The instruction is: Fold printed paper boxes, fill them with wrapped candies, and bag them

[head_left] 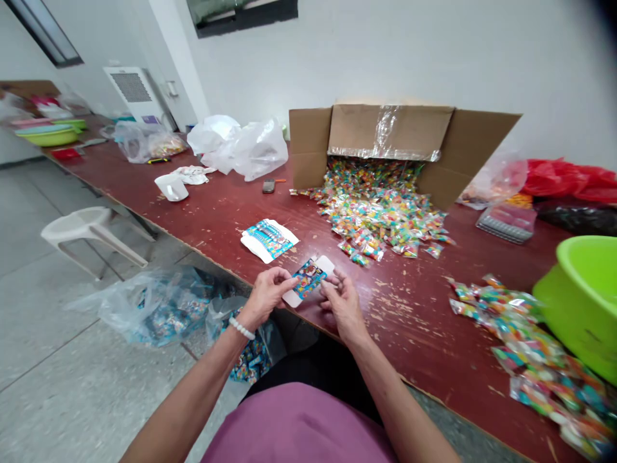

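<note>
A small blue printed carton (309,278) with white end flaps is between my hands, just over the table's front edge. My left hand (268,293) pinches its left side between thumb and fingers. At the carton's right end, by the white flap, the curled fingers of my right hand (343,301) touch it. Behind them a stack of flat blue and white cartons (270,240) lies on the red table (226,225). Small clear packets of colourful sweets (380,215) spill out of an open cardboard box (390,132) lying on its side.
More packets (535,347) lie at the right beside a green basin (578,302). A white cup (171,188), plastic bags (245,145) and a small dark object (268,186) are at the back left. Bags of blue packs (168,308) and a white stool (89,225) stand below.
</note>
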`<state>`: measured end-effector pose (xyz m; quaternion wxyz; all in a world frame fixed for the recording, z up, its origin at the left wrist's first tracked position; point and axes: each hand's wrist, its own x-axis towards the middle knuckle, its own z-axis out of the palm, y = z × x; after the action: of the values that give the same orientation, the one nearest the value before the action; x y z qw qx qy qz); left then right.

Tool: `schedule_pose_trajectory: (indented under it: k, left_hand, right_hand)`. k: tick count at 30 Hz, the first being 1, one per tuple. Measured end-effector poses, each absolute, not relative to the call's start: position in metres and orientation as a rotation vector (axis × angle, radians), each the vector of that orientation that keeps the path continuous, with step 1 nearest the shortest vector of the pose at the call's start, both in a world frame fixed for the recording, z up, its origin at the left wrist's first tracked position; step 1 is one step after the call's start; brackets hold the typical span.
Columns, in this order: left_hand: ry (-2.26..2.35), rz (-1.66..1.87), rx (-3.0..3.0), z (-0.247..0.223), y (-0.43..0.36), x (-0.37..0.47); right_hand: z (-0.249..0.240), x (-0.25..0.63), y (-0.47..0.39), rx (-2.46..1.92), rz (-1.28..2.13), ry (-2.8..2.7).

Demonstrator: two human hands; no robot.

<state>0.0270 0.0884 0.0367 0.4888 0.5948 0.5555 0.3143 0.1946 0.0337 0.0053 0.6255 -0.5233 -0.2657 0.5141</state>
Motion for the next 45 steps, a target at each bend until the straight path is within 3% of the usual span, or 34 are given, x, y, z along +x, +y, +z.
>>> schedule_pose_trajectory:
  k: [3,9,14,16,20,27,31,35,39,41,45]
  left_hand:
    - [1.172,0.764,1.278,0.041,0.077,0.027]
    - [0.729,0.368,0.991,0.052,0.067,0.026]
    - [0.688,0.47,0.93,0.044,0.057,0.041]
    - [0.702,0.492,1.029,0.041,0.054,0.045]
    - [0.779,0.446,1.1,0.037,0.052,0.043]
    - [0.606,0.227,0.619,0.037,0.064,0.033]
    - [0.666,0.374,0.511,0.036,0.074,0.029]
    - [0.734,0.522,0.564,0.038,0.079,0.015]
    - [0.692,0.513,0.725,0.045,0.075,0.004]
    - [0.68,0.492,0.79,0.048,0.068,0.006]
    - [0.706,0.436,0.989,0.05,0.054,0.019]
  right_hand:
    - [0.011,0.195,0.039,-1.152,1.136,-0.608]
    - [0.021,0.199,0.029,-1.072,1.271,-0.779]
    - [0.026,0.202,0.015,-1.396,0.6,-1.139]
    - [0.031,0.206,0.013,-1.377,0.522,-1.359]
    - [0.04,0.219,0.018,-1.332,0.671,-1.532]
    - [0.044,0.23,0.02,-1.16,1.082,-1.324]
    - [0.044,0.244,0.02,-1.151,1.197,-1.205]
    - [0.032,0.268,0.03,-1.345,1.046,-1.39]
    - [0.026,0.267,0.037,-1.601,0.584,-1.538]
    - [0.032,0.251,0.032,-1.552,0.443,-1.54]
    - [0.055,0.212,0.018,-1.3,0.499,-1.664]
